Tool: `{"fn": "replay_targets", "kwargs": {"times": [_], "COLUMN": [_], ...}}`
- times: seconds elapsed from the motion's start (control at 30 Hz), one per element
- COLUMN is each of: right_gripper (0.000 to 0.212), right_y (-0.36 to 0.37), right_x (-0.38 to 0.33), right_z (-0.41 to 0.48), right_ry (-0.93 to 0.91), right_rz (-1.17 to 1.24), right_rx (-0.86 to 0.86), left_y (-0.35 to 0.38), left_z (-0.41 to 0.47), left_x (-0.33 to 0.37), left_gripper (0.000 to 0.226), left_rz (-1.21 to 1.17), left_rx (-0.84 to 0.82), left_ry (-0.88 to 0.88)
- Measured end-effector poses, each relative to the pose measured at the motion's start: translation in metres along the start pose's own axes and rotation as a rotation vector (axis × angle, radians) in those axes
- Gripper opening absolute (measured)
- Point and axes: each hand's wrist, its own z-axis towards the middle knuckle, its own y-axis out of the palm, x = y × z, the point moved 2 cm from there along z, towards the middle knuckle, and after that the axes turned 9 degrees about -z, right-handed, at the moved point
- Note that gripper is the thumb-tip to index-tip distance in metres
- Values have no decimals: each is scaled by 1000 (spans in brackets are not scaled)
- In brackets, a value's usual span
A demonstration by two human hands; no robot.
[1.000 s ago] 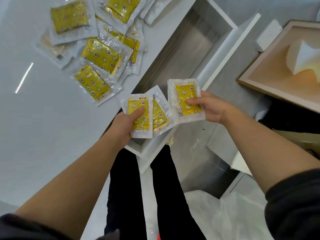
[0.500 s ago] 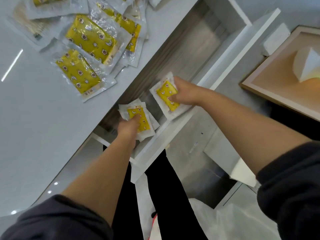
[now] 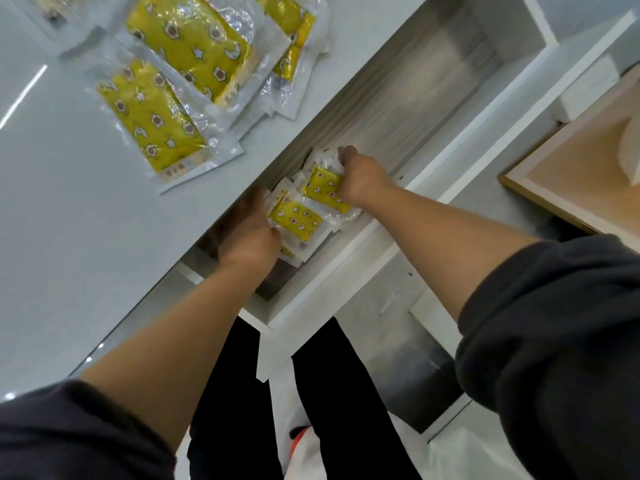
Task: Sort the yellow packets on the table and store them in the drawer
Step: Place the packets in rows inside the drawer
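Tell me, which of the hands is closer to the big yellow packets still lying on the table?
The left hand. It is in the drawer right under the table edge, just below the big yellow packets. The right hand is farther out in the drawer, pressing on a small packet.

Wooden tray [image 3: 540, 188] at right edge, light-rimmed, holding a white lump [image 3: 628, 150]. White block [image 3: 588, 86] just beyond its far corner. Crumpled white plastic bag [image 3: 464, 455] on grey floor [image 3: 363, 317] below, beside black trouser legs [image 3: 332, 403].

A glossy white table [image 3: 62, 237] reflects ceiling light, beside a wood-framed panel [image 3: 568, 188] over grey floor [image 3: 377, 327].
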Motion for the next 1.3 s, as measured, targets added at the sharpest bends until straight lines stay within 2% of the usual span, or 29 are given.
{"fn": "replay_targets", "kwargs": {"times": [0.07, 0.13, 0.23, 0.37, 0.5, 0.67, 0.73, 0.8, 0.9, 1.03, 1.17, 1.3], "right_gripper": [67, 59, 67, 64, 61, 52, 50, 38, 22, 22, 20, 25], "right_y": [-4, -6, -2, 6, 34, 53, 52, 48, 42, 33, 9, -16], "right_x": [2, 4, 4, -7, -18, -27, -26, -23, -15, -3, 12, 27], "right_z": [2, 2, 1, -4, -12, -16, -16, -14, -9, -6, -2, 1], "right_ry": [15, 22, 30, -18, -95, -183, -201, -175, -125, -93, -33, 88], "right_rz": [-5, -13, -96, -209, -265, -293, -285, -299, -333, -405, -357, -327], "right_rx": [94, 160, 128, 56, -88, -84, -75, -36, 18, 9, 49, 150], "left_y": [7, 15, 25, 25, 19, 13, 7, 2, -4, -10, -16, -20], "left_z": [15, 24, 31, 23, 15, 9, 10, 13, 14, 17, 12, 6], "left_x": [8, 14, 11, -6, -34, -54, -50, -45, -34, -27, -30, -34], "left_gripper": [70, 83, 93, 82, 66, 65, 53, 37, 20, 17, 21, 7], "left_rz": [131, 297, 426, 561, 657, 470, 304, 163, 146, 93, -201, -476], "left_rx": [-68, -61, -16, 45, -47, -105, -102, -79, -69, -32, 18, -8], "left_ry": [120, 164, 197, 312, 367, 164, 45, -66, -44, 110, 139, 96]}}
